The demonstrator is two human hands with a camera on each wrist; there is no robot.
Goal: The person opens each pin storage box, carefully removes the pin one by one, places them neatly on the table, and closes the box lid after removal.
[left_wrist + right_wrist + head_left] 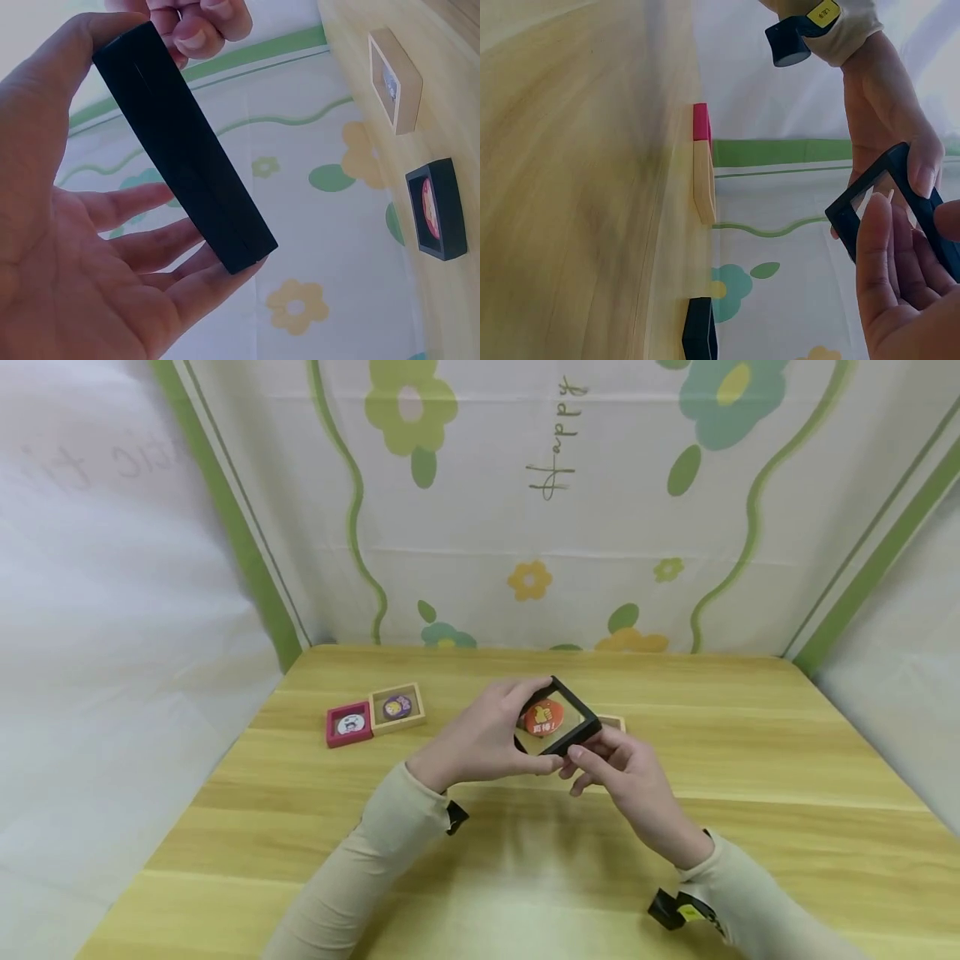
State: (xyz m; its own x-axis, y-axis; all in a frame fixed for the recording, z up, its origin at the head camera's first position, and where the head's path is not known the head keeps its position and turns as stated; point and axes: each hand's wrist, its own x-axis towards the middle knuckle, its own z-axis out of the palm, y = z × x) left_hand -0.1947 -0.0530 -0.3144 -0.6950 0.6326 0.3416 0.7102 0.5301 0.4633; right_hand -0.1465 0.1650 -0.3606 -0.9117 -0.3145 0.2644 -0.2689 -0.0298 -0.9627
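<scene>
A black square display frame [576, 745] with clear film holds a round red badge [543, 717] bearing a yellow thumbs-up. My left hand [487, 735] grips it above the table, thumb on one edge and fingers around the opposite one. At the frame's lower right corner, my right hand [626, 781] pinches the edge between thumb and fingers. Seen from the left wrist, the frame [184, 146] is edge-on and tilted, with fingertips of the right hand [199, 30] beside its upper end. The right wrist view shows both hands around the frame [844, 221].
On the wooden table [300, 843], a pink box frame [348, 725] touches a pale wooden one [397, 707], each with a badge. Another wooden frame [409, 90] and a small black frame [448, 210] stand farther right, mostly hidden in the head view. A printed curtain [465, 527] hangs behind.
</scene>
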